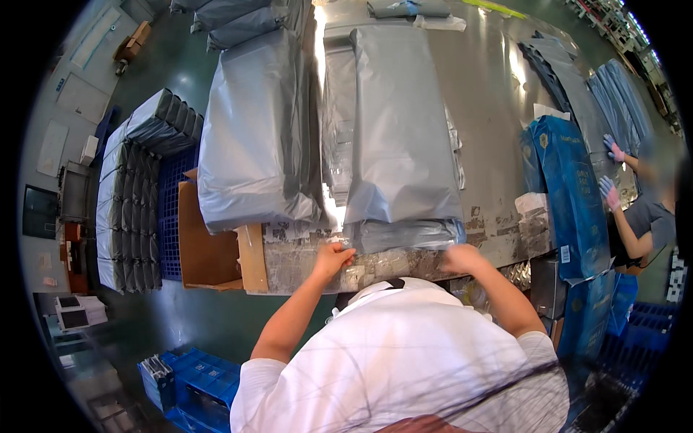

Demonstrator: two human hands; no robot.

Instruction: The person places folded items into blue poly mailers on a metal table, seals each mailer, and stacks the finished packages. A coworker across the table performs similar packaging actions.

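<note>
A grey plastic bag [397, 130] lies lengthwise on the metal table in front of me, its top smooth and slightly creased. Its darker, folded near end [408, 234] faces my body. Just off the near left corner is my left hand [333, 260], with fingers curled in and thumb pressed toward them. Whatever sits between those fingers is too small to make out. By the near right corner is my right hand [463, 258]. Motion smears its fingers, so its grip cannot be read.
Stacked grey bags [249, 137] stand left of the middle bag, above an open cardboard box [206, 238]. Blue printed packages [574, 195] line the table's right side. Beyond them a person's gloved hands [610, 191] touch grey bags. Wrapped bundles [130, 209] sit on a blue pallet at left.
</note>
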